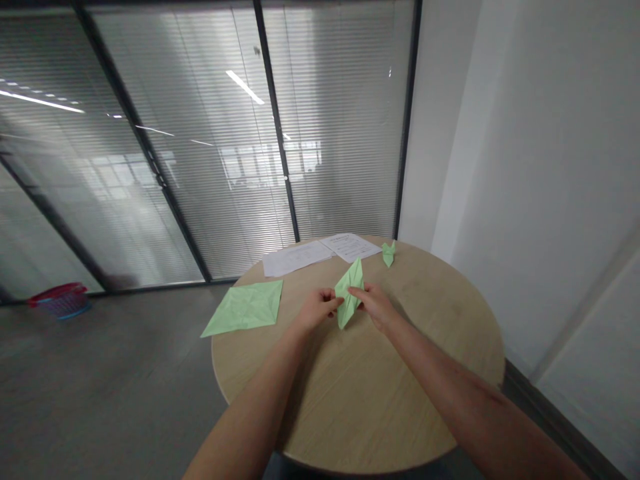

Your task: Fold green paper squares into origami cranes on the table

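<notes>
A folded piece of light green paper [350, 283], shaped like a long diamond with creases, is held up between both hands above the table. My left hand [321, 308] pinches its left edge, the thumb lying on the near face. From the other side my right hand [374, 303] grips it, with the thumb pressed on the middle of the face. The fingers behind the paper are partly hidden. A creased green sheet [247, 307] lies flat to the left of my hands, one corner past the table's edge. Beyond my right hand stands a small green folded paper figure [389, 254].
Two white printed sheets [300, 257] lie at the far edge of the round wooden table [390, 407]. A red and blue basket [61, 301] sits on the floor at left. Glass panels with blinds [345, 133] are behind the table, and a white wall [560, 200] is at right.
</notes>
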`<action>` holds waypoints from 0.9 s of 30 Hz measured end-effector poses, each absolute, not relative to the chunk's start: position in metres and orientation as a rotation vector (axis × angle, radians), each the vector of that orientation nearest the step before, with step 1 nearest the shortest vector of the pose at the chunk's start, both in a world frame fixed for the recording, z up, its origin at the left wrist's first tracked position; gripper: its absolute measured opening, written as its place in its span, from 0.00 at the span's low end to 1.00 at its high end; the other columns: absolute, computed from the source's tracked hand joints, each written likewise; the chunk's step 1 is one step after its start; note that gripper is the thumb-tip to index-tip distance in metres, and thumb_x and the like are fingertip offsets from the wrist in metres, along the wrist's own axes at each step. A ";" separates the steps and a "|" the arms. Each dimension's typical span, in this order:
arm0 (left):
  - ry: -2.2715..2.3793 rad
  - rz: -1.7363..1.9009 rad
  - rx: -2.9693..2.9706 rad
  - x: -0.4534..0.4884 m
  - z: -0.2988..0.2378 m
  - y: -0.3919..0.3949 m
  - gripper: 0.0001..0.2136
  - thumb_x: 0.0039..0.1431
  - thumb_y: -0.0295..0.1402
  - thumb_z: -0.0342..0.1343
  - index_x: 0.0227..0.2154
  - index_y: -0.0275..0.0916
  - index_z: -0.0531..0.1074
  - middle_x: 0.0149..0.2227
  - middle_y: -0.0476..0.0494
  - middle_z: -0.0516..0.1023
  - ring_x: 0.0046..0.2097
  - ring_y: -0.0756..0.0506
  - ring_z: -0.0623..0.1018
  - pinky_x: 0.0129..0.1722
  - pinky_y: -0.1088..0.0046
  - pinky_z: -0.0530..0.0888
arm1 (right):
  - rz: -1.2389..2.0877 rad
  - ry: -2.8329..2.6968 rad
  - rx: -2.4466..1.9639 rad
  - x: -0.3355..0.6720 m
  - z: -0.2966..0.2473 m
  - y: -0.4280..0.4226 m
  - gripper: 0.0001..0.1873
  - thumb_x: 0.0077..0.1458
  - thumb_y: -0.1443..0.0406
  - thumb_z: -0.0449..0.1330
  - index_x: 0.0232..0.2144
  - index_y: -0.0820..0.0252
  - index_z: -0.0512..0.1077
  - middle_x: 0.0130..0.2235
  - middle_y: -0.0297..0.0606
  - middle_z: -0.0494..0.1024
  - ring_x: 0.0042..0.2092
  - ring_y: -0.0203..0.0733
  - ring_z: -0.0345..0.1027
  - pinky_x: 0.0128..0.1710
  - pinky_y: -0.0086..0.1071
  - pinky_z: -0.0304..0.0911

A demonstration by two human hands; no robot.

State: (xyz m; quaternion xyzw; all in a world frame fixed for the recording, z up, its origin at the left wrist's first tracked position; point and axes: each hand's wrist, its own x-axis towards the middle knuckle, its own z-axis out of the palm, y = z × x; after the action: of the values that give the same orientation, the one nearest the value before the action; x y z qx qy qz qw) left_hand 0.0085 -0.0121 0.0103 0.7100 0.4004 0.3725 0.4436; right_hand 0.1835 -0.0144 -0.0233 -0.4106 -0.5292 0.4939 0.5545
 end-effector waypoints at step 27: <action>0.945 0.947 1.742 0.003 0.012 -0.009 0.21 0.53 0.49 0.59 0.38 0.34 0.78 0.35 0.41 0.79 0.35 0.45 0.75 0.33 0.72 0.71 | 1.226 -1.295 -1.016 0.184 -0.024 -0.016 0.18 0.47 0.54 0.64 0.36 0.61 0.77 0.37 0.43 0.81 0.35 0.44 0.74 0.35 0.33 0.67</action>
State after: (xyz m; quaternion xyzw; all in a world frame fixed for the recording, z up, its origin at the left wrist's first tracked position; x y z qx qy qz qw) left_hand 0.0032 -0.0090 0.0118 0.7063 0.3829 0.3840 0.4550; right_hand 0.1837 -0.0157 -0.0242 -0.4236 -0.5398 0.5109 0.5179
